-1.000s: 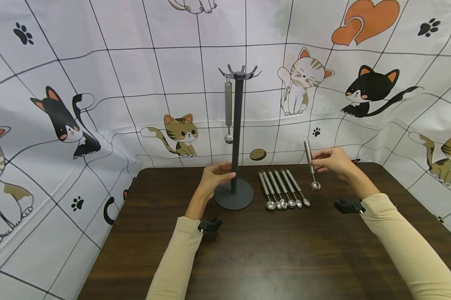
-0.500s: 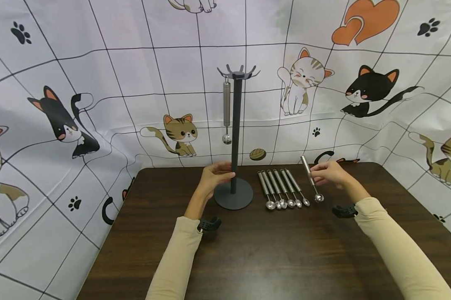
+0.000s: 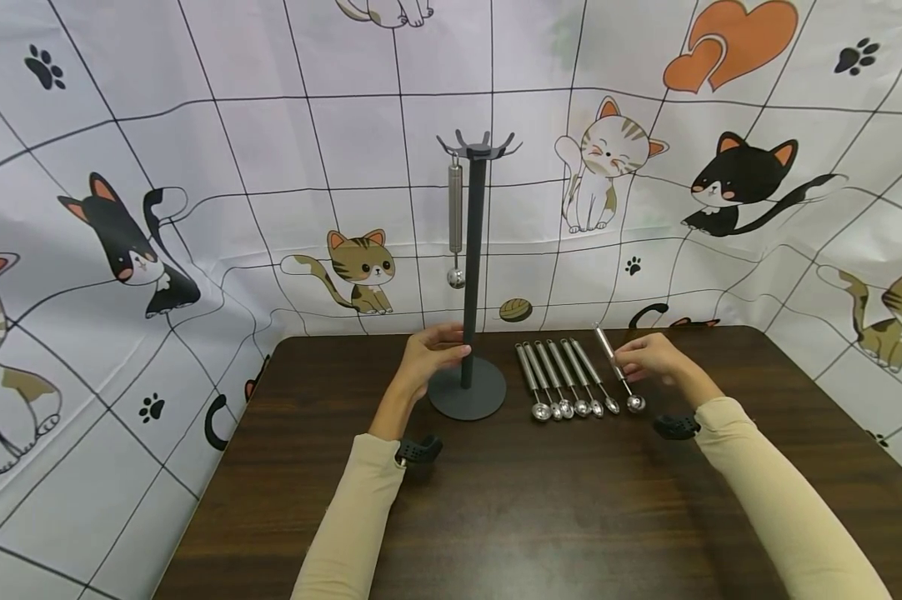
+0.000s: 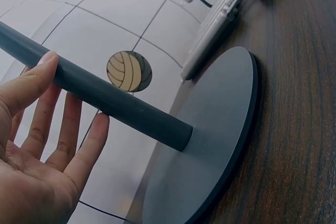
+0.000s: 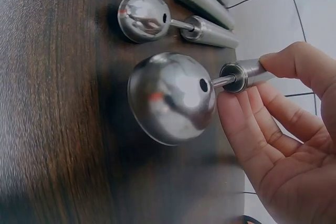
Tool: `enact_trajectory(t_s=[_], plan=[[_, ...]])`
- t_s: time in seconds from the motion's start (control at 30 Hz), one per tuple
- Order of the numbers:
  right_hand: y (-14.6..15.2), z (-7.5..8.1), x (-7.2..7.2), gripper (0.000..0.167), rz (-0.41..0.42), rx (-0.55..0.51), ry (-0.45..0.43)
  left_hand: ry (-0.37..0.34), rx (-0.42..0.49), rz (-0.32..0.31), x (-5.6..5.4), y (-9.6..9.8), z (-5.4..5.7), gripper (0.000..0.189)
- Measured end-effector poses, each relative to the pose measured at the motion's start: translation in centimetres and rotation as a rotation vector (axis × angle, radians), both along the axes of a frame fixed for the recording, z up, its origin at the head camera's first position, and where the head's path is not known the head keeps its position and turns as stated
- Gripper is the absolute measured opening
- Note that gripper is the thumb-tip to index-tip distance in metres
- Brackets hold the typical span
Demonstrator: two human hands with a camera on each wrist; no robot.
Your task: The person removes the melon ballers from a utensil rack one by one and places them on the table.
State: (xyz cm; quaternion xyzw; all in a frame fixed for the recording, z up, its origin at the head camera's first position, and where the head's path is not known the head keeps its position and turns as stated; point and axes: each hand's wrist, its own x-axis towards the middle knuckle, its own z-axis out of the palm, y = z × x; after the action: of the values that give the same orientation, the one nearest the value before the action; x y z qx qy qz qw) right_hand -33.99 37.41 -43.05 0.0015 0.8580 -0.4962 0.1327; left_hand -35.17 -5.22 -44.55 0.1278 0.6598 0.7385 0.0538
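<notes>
My left hand (image 3: pixel 427 360) grips the pole of a dark grey hook stand (image 3: pixel 475 250), thumb on one side and fingertips on the other, low above its round base (image 4: pixel 210 129). My right hand (image 3: pixel 657 358) pinches the handle of a steel melon baller (image 3: pixel 608 348) between thumb and fingers. That melon baller tilts, its handle end up and its round bowl (image 5: pixel 173 98) low over the table, just right of a row of similar melon ballers (image 3: pixel 567 379). Another melon baller (image 3: pixel 455 208) hangs from a hook at the stand's left side.
The dark wooden table (image 3: pixel 541 517) reaches to a white wall covering (image 3: pixel 346 150) printed with cats and grid lines. Its back edge lies close behind the stand and the row. Upturned hooks (image 3: pixel 499 150) ring the stand's top.
My right hand has come down and to the left with the melon baller, which now leans more towards the row. My left hand stays on the pole.
</notes>
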Motion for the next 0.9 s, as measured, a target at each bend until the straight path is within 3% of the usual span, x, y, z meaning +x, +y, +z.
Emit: enact_trajectory(t_s=[0.4,0.9], plan=[[-0.9,-0.5,-0.3,0.046,0.002,0.023,-0.031,0.044,0.021,-0.01,-0.3,0.1,-0.2,0.045],[-2.0,-0.6,0.0,0.042,-0.029,0.055,-0.041,0.028,0.014,-0.01,-0.2,0.1,-0.3,0.043]])
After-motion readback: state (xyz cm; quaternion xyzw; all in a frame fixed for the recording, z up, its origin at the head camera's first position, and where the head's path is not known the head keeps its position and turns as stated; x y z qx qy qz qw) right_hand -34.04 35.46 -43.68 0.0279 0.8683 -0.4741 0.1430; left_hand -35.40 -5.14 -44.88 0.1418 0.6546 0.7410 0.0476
